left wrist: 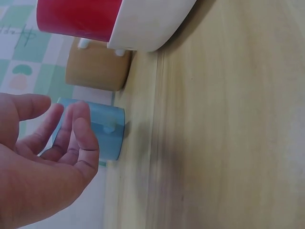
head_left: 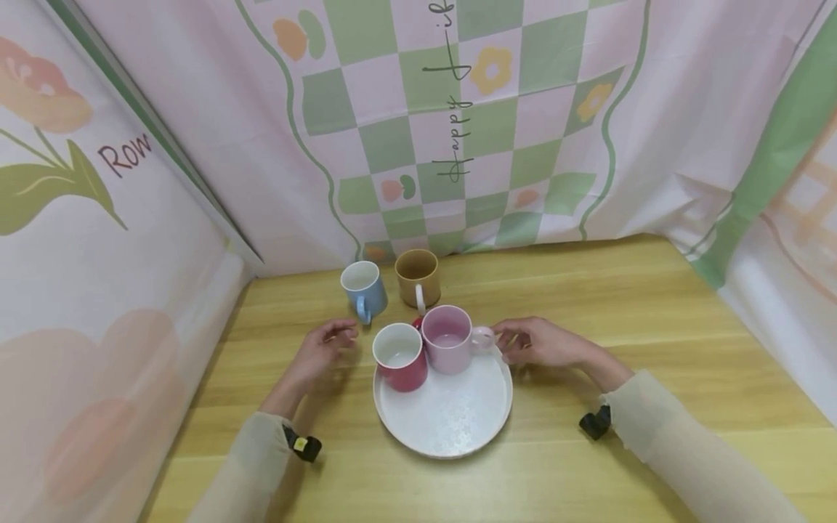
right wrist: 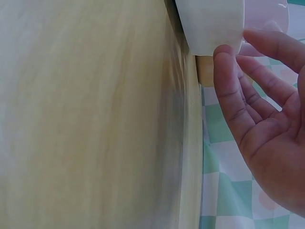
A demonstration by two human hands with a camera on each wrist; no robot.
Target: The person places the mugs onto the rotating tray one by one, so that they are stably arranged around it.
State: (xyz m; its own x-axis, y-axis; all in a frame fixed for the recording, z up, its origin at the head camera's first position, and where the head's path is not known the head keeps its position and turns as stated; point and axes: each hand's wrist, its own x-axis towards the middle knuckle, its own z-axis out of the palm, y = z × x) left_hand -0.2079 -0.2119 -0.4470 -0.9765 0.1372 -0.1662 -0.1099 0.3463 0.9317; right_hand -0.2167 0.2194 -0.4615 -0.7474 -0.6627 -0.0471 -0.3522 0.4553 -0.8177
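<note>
A round white tray (head_left: pixel 451 428) carries a red mug (head_left: pixel 405 374) with a white inside and a pink mug (head_left: pixel 450 349), standing upright side by side at its far part. My right hand (head_left: pixel 539 341) is at the tray's right rim, beside the pink mug's handle. In the right wrist view its fingertips (right wrist: pixel 224 52) come up to the tray wall; whether they touch it I cannot tell. Left of the tray, my left hand (head_left: pixel 327 345) hovers with loosely bent fingers and holds nothing. Just beyond it stands a blue mug (head_left: pixel 368 294), which it partly covers in the left wrist view.
A brown mug (head_left: pixel 418 285) with a white handle stands behind the tray, right of the blue mug. The wooden table (head_left: pixel 588 465) ends at a patterned cloth (head_left: pixel 490 145) at the back, and cloth also hangs on both sides.
</note>
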